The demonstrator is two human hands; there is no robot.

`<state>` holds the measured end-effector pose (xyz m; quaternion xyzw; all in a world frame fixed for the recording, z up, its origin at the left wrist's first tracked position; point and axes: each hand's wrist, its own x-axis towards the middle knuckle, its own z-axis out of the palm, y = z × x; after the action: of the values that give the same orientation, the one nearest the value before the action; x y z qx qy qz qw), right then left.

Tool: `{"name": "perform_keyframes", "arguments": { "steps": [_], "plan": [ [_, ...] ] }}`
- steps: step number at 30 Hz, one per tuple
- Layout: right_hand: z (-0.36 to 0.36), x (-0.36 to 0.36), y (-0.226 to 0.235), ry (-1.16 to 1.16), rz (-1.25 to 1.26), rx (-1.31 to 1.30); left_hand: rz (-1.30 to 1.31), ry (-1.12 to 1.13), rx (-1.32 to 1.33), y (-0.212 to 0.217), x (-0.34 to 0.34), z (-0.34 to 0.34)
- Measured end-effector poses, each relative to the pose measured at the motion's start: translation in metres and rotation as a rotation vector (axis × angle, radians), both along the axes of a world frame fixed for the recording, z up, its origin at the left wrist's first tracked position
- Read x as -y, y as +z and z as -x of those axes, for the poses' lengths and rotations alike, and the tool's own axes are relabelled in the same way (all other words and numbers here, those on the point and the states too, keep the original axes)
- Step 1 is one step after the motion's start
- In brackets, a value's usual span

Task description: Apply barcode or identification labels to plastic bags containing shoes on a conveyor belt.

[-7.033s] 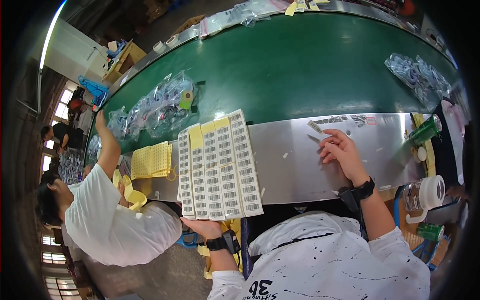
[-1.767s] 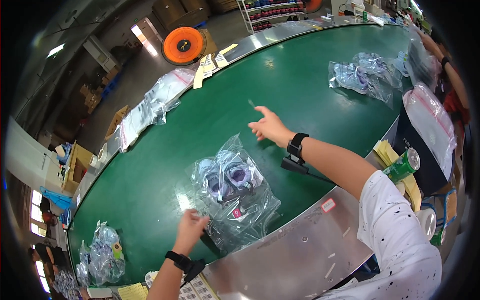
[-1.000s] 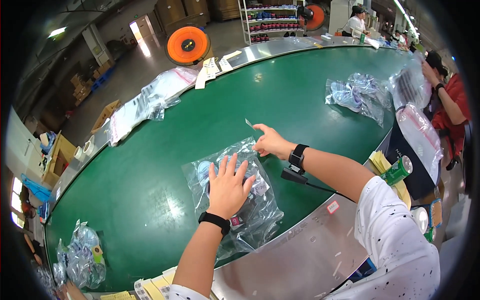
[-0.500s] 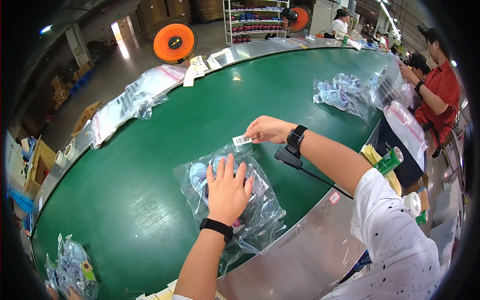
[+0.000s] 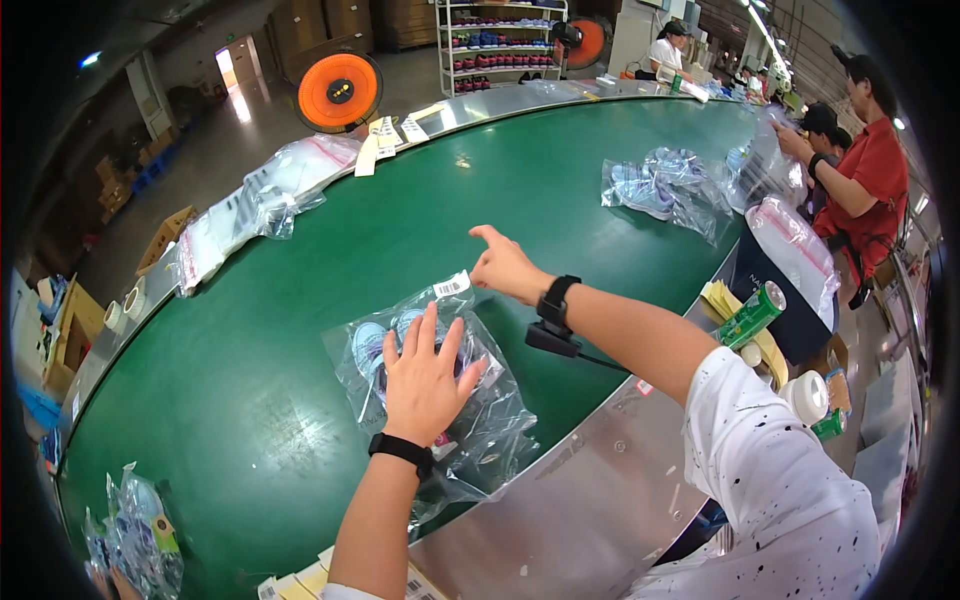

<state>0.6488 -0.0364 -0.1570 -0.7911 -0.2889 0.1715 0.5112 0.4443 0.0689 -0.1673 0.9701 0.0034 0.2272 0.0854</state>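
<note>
A clear plastic bag point(image 5: 490, 440) holding a pair of light blue and purple shoes point(image 5: 370, 345) lies on the green conveyor belt point(image 5: 260, 370). My left hand point(image 5: 425, 385) presses flat on it, fingers spread, covering much of the shoes. A white barcode label point(image 5: 452, 285) sits at the bag's far edge. Just right of the label is my right hand point(image 5: 508, 268), its index finger stretched out and the other fingers partly curled, with nothing visible in it. Black bands circle both wrists, and the right one carries a small black box point(image 5: 553, 340).
Another bagged pair of shoes point(image 5: 645, 190) lies far right, near a person in red point(image 5: 870, 160). Empty plastic bags point(image 5: 265, 190) line the belt's far left edge. At the lower left, someone's hands touch a bagged pair point(image 5: 140, 530). A green can point(image 5: 752, 315) stands right of my arm.
My right hand has let go of the barcode label, which stays at the bag's edge, and its index finger now extends. The whole view has shifted slightly; my left hand stays on the bag.
</note>
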Motion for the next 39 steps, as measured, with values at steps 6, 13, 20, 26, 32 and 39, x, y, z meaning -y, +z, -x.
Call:
{"name": "perform_keyframes", "arguments": {
  "steps": [6,13,20,26,32,39],
  "plan": [
    [0.077,0.098,0.028,0.189,-0.293,-0.399,-0.134,-0.087,-0.087,0.012,-0.002,0.021],
    [0.172,0.203,0.053,0.337,-0.196,-0.526,-0.072,0.131,-0.219,0.042,-0.005,0.039],
    [0.227,0.281,0.035,0.373,-0.133,-0.671,0.266,0.09,-0.472,0.117,0.088,0.221],
    [0.259,0.284,0.032,0.471,-0.109,-0.661,0.378,0.423,-0.388,0.077,0.191,0.368],
    [0.276,0.264,0.027,0.519,-0.02,-0.612,0.228,0.395,-0.336,0.035,0.222,0.377],
    [0.285,0.263,0.02,0.537,0.039,-0.54,0.257,0.357,-0.349,0.029,0.216,0.385]
  ]
}}
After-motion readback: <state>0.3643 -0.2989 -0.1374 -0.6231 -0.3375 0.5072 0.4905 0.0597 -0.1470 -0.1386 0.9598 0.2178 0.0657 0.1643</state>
